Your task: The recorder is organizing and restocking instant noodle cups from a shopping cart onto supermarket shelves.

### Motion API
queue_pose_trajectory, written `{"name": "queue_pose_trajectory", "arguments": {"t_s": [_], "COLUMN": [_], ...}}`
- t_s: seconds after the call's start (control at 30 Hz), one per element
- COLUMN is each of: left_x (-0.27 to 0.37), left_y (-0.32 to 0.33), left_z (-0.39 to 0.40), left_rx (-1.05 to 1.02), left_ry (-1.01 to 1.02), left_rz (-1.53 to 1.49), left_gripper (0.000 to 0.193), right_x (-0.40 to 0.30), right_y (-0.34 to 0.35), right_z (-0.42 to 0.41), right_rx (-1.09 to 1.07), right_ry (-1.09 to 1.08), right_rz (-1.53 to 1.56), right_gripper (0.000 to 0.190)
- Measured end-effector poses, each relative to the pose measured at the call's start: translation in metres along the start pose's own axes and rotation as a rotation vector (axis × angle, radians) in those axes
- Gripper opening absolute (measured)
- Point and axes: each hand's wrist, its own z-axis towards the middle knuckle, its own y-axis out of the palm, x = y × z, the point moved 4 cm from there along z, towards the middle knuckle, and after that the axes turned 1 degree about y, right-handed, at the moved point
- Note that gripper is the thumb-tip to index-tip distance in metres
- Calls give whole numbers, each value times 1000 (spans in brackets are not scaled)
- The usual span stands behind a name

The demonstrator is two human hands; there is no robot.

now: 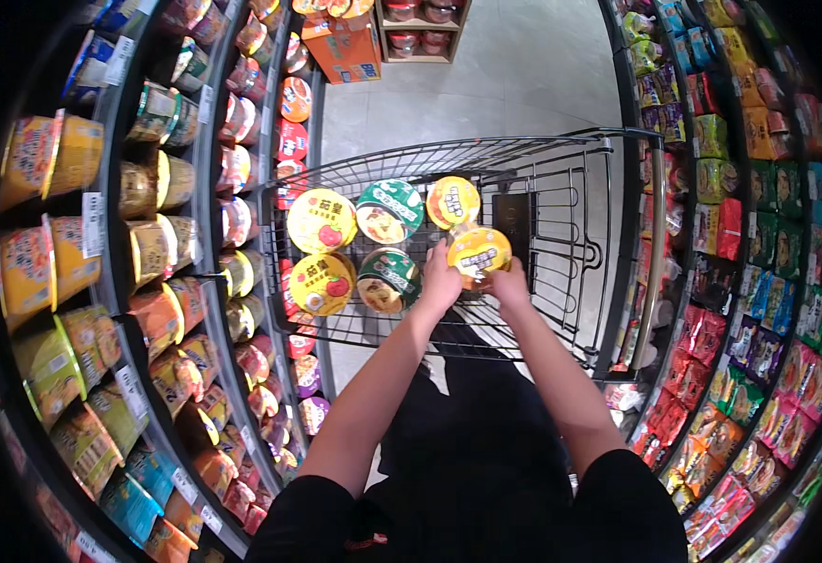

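Both my hands hold a yellow-orange instant noodle cup (480, 253) over the black wire shopping cart (566, 151). My left hand (442, 278) grips its left side and my right hand (509, 285) its lower right side. Just above it in the picture, another yellow-orange cup (453, 202) stands in the cart. Further left in the cart are two green-lidded noodle bowls (390, 210) (388, 280) and two yellow-lidded bowls with a tomato picture (321, 219) (320, 285). An edge of one more yellow lid shows behind the lower yellow bowl.
Shelves of noodle cups and bowls (73, 158) run along the left. Bagged noodles (713, 179) fill the shelves on the right, close to the cart's handle (654, 260). An orange carton (344, 49) and a small display rack (421, 56) stand at the far end on the grey floor.
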Motion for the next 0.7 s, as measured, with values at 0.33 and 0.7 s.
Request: {"name": "queue_pose_trajectory", "arguments": {"t_s": [0.33, 0.7], "left_x": [160, 176], "left_y": [-184, -293], "left_z": [-134, -310], "left_rx": [60, 310], "left_ry": [578, 1022], "left_rz": [-335, -59], "left_gripper": [55, 132], "right_x": [-136, -164], "right_y": [-2, 41], "right_z": [-207, -388], "right_rx": [-227, -673], "right_ry": [-654, -1238], "right_rz": [-36, 218], "right_gripper": [47, 60]}}
